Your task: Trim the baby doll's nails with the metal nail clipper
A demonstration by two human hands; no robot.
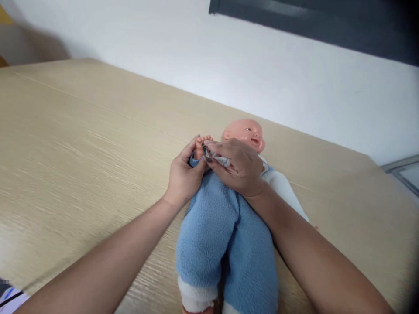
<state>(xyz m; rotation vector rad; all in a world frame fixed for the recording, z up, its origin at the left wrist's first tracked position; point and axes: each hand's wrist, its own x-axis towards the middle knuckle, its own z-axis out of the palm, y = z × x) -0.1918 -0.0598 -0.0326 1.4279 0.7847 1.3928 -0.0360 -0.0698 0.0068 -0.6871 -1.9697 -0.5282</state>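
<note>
A baby doll [209, 231] in blue fleece trousers lies on its back, its head away from me. My left hand [183, 173] is closed around the doll's raised hand [198, 145], which comes out of a blue cuff with its small fingers upward. Between the thumb and fingers of my right hand [240, 168] is a small metal nail clipper [206, 152]. Its end is right at the doll's fingers; whether it touches one I cannot tell. My right hand covers much of the doll's chest. The doll's head [244, 131] shows just beyond it.
The doll rests on a light wood-grain table [98, 139] with a seam across it. Behind stands a white wall [163, 48] with a dark panel [314, 22] at the upper right. A metal-framed object [404, 170] stands at the right edge.
</note>
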